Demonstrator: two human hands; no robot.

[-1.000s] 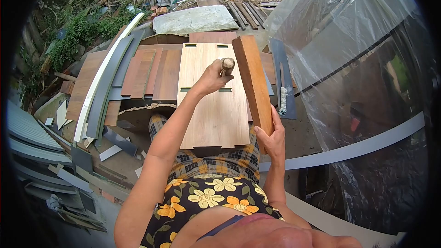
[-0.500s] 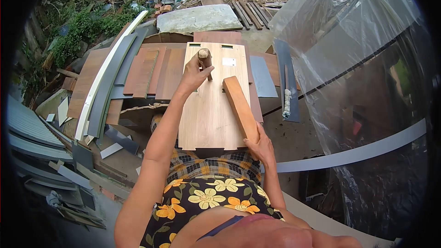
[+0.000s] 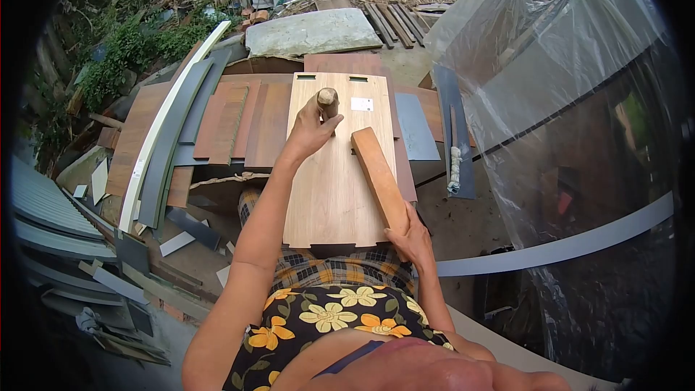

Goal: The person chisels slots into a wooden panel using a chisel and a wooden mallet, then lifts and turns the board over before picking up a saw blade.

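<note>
The wooden block (image 3: 381, 181) has come down, right hand (image 3: 411, 237) gripping it; misaimed, it could bruise the left hand (image 3: 310, 132) gripping the tool (image 3: 328, 99).

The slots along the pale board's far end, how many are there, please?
2: on the pale board, the left slot is near the far-left corner, the right slot toward the far-right one.
</note>
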